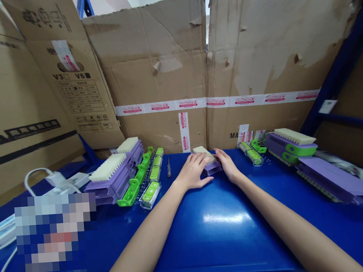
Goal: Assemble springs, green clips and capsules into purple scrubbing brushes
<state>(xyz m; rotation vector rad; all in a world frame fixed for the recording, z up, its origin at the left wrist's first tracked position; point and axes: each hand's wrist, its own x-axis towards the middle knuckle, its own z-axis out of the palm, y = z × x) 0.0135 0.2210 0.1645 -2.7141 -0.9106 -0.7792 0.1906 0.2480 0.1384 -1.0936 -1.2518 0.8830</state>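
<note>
Between my hands, on the blue table, lies a purple plastic piece [212, 168] with a cream, bristle-like top [201, 150]. My left hand [194, 171] rests over its left side and top, fingers spread and thumb stretched out towards me. Along the right side, my right hand [228, 165] is nearly straight, its fingertips touching or very close to the piece. Part of the piece is hidden by the left fingers. A small screwdriver [169, 168] with a clear handle lies left of my left hand.
Left stand purple bristled pieces [110, 180], green plastic parts [132, 193], metal springs and clear-cased yellow-green parts [150, 194]. Similar purple pieces [336, 175] and cased parts [251, 154] lie right. A power strip [63, 183] with white cables sits far left. Cardboard [152, 80] walls the back.
</note>
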